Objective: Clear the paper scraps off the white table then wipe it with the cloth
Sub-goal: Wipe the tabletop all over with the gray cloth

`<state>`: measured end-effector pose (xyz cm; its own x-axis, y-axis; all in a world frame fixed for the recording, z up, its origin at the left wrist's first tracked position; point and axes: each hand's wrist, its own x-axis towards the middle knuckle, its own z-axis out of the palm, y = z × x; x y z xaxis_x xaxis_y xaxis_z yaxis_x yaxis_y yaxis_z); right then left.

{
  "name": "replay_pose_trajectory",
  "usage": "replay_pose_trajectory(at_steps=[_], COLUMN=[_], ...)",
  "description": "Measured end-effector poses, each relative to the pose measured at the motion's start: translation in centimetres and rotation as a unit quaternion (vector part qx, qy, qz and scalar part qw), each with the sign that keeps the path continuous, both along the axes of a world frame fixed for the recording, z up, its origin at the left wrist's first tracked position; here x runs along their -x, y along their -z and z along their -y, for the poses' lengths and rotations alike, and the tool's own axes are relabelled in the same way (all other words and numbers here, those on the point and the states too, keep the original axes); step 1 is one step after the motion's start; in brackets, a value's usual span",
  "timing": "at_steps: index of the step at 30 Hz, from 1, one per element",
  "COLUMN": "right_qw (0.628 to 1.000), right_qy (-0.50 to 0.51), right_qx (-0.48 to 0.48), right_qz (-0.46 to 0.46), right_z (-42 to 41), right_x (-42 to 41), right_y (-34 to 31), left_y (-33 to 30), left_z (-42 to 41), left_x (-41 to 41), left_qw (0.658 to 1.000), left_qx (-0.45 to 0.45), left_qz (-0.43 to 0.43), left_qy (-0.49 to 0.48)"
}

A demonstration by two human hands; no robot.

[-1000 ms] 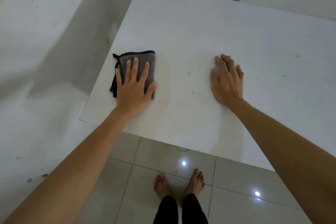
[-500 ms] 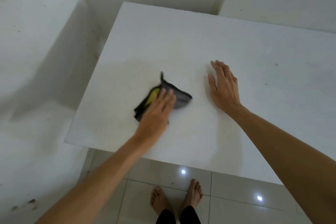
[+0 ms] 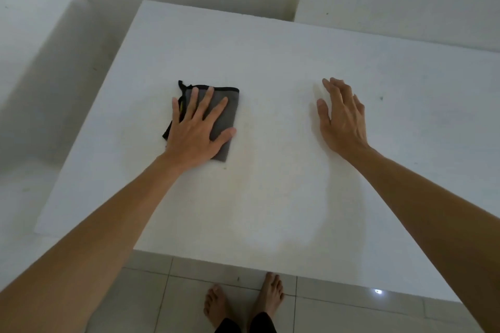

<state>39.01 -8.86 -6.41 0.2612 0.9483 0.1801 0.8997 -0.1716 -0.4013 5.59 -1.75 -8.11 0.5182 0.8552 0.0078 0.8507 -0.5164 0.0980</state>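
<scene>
A folded grey cloth (image 3: 228, 105) with black edging lies flat on the left half of the white table (image 3: 284, 184). My left hand (image 3: 198, 131) presses down on it with straight, spread fingers. My right hand (image 3: 342, 117) rests flat on the bare tabletop to the right, fingers straight, well apart from the cloth. No paper scraps show on the table; only a few tiny dark specks mark its surface.
White walls close in behind and to the left of the table, with a wall corner at the back right. The near table edge runs above a tiled floor, where my bare feet (image 3: 243, 303) stand.
My left hand has slid the cloth back to the left and away from me, and the cloth now lies flat again. The right hand stays planted on the table.
</scene>
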Motion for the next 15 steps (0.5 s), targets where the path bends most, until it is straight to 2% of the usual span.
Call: replay_pose_trajectory(at_steps=[3, 9, 15], right_qw=[1.0, 1.0, 1.0], right_qy=[0.011, 0.019, 0.006], right_qx=[0.004, 0.009, 0.016], right_qz=[0.0, -0.01, -0.02], right_z=[-0.5, -2.0, -4.6], right_x=[-1.8, -4.5, -6.0], right_y=[0.2, 0.9, 1.2], left_y=[-0.2, 0.3, 0.0], left_z=[1.3, 3.9, 7.1], left_x=[-2.2, -6.3, -13.6], left_qw=[1.0, 1.0, 0.991], left_qx=[0.008, 0.0, -0.002], left_qz=[-0.022, -0.01, 0.005], left_qy=[0.003, 0.009, 0.134])
